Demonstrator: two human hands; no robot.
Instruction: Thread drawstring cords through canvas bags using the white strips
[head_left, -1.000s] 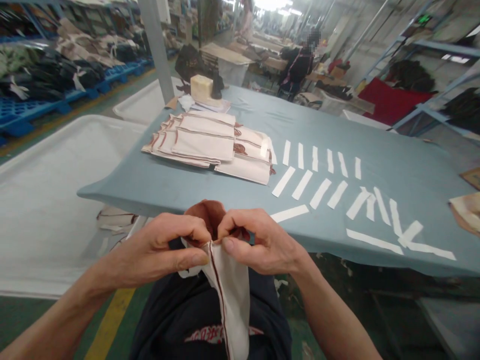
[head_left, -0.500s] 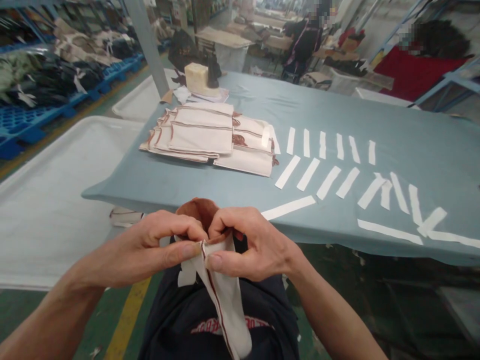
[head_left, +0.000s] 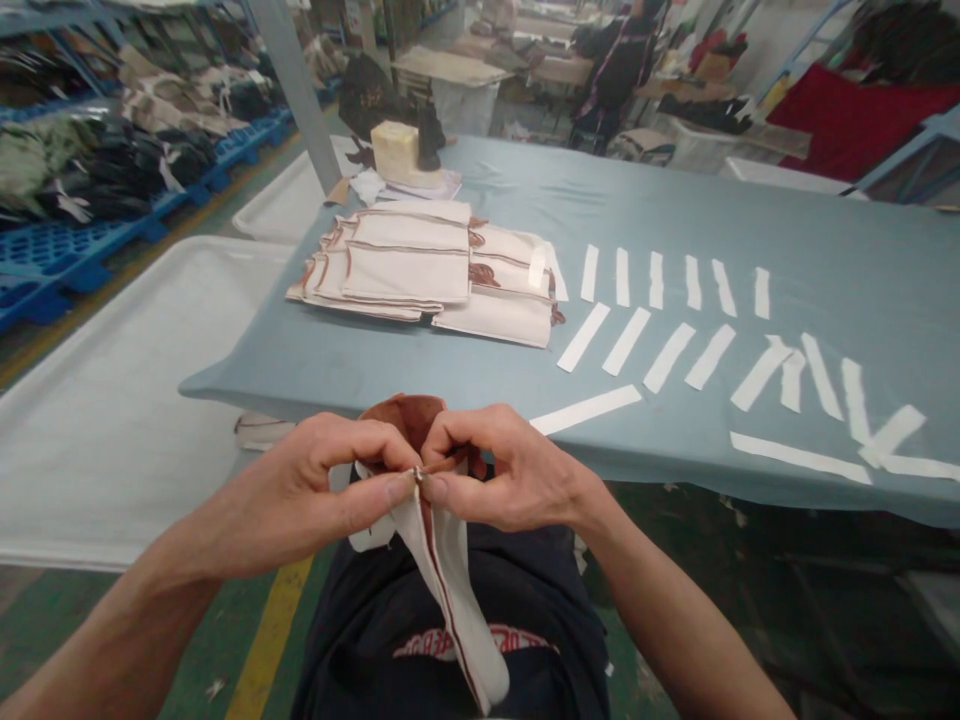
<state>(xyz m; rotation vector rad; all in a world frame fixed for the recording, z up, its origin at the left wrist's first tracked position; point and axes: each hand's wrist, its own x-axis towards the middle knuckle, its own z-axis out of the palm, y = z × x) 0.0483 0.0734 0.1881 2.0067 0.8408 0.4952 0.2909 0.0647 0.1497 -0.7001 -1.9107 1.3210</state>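
Note:
Both of my hands pinch the top of a cream fabric piece with a dark red seam and a rust-brown lining, held over my lap in front of the table edge. My left hand grips its left side, thumb against forefinger. My right hand grips the right side, thumb tips almost touching. The fabric hangs down between my arms. On the blue-grey table ahead lies a stack of similar cream pieces with red trim.
Several white strips lie in rows on the table's right half. A pale block stands at the far end. White trays sit to the left, with shelves of garments behind. A person in dark clothing works in the background.
My thumbs have closed together on the seam at the fabric's top, and the hanging part has folded narrower. The view has tipped slightly downward.

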